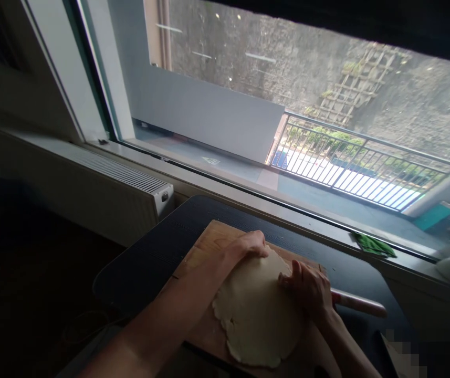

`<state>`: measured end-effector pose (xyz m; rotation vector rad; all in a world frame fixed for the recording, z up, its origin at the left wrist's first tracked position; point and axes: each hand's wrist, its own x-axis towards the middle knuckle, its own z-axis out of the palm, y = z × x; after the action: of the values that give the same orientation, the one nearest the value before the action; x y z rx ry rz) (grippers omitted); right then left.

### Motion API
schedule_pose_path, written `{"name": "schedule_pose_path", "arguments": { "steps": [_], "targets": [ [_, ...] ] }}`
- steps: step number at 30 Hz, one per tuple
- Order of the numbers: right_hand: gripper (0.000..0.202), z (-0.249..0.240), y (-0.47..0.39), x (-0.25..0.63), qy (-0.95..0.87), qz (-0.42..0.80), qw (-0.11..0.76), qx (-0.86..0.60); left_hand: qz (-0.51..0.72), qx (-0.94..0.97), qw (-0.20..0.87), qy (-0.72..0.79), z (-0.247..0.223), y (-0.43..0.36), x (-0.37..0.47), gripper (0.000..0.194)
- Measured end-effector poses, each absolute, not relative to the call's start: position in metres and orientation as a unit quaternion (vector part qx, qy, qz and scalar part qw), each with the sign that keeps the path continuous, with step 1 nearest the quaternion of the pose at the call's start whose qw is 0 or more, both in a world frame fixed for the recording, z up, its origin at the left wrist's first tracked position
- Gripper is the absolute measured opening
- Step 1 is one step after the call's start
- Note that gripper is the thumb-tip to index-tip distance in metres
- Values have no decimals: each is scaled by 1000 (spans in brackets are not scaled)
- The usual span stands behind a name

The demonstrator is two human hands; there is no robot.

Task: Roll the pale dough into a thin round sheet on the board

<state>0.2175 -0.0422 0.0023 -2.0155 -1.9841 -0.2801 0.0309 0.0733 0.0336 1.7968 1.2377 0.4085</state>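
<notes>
At the near edge, both forearms are cut off by the picture's border, and the right corner is obscured by coarse blocks. A flat sheet of dough (256, 315) is laid on a wooden board (210, 239), its right side partly covered by the right hand (309, 286). That hand is curled at the dough's right edge; the left hand (254, 244) is bent over its far edge, fingertips hidden. Whether dough is gripped by either cannot be told. Beyond the right hand, a rod (360, 303) is seen jutting right, its other end concealed. The board is carried by a dark desk (142, 268). Farther left, a radiator (110, 189) is half lost in shadow. A crumpled green cloth (374, 245) is set on the windowsill (264, 194); outside, a railing (358, 163) is seen before a rough wall (288, 58).
</notes>
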Motion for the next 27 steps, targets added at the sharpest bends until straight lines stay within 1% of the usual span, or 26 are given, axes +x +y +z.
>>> {"name": "schedule_pose_path", "arguments": {
  "steps": [3, 5, 8, 11, 16, 21, 24, 27],
  "targets": [
    [41, 6, -49, 197, -710, -69, 150, -685, 255, 704, 436, 499, 21, 69, 18, 21],
    [39, 12, -36, 182, -719, -68, 140, -677, 281, 693, 434, 502, 15, 70, 7, 26],
    [32, 24, 4, 173, -705, -63, 111, -697, 275, 691, 454, 491, 11, 73, -5, 29],
    [33, 30, 30, 171, -684, -44, 89, -723, 266, 693, 461, 487, 11, 75, -12, 32],
    [39, 13, 8, 162, -714, -42, 97, -692, 280, 709, 441, 473, 2, 73, -13, 28],
    [51, 13, 33, 170, -634, -16, 95, -767, 297, 711, 377, 514, -4, 71, -8, 31],
    [52, 15, 40, 167, -627, 1, 79, -775, 281, 694, 398, 530, -2, 70, -10, 38],
    [50, 12, 17, 153, -692, -7, 59, -720, 280, 676, 428, 531, 2, 69, -14, 45]
  ]
}}
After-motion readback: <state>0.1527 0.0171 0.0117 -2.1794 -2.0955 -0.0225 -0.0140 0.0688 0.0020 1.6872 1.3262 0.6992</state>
